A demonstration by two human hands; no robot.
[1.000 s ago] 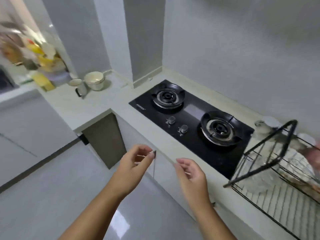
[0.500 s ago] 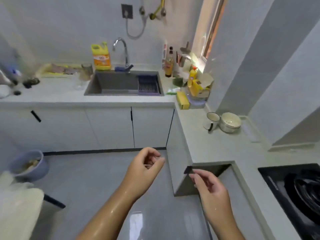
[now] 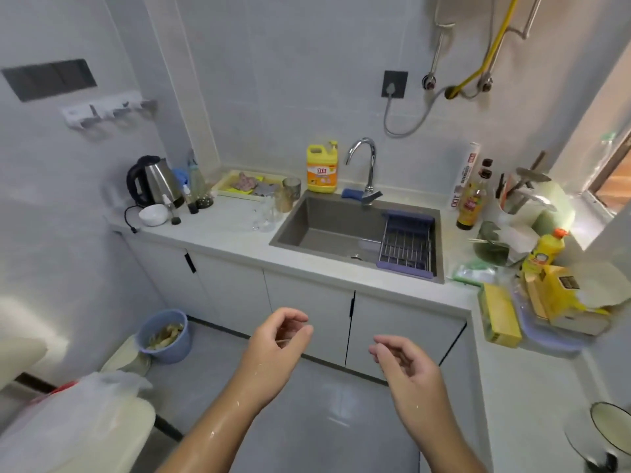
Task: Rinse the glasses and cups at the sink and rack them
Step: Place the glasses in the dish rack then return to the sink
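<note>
The L-shaped counter (image 3: 232,233) runs along the back wall and down the right side. The sink (image 3: 327,220) is set into its back run, with a purple-framed drain rack (image 3: 408,244) seated in the basin's right end; nothing stands on the rack. A steel kettle (image 3: 157,180) stands at the counter's back left corner. A yellow detergent jug (image 3: 321,169) stands at the sink's back edge, just left of the faucet (image 3: 367,162).

My left hand (image 3: 280,339) and my right hand (image 3: 406,363) are raised in front of the cabinet doors, well short of the counter's front edge. Both are loosely curled and grasp nothing. Water drops show on both forearms.

The glasses (image 3: 273,209) are grouped on the counter at the sink's left edge, apparently upright; blur prevents a count. A dark-rimmed white cup (image 3: 611,435) stands on the counter's right run, near its front end.
</note>
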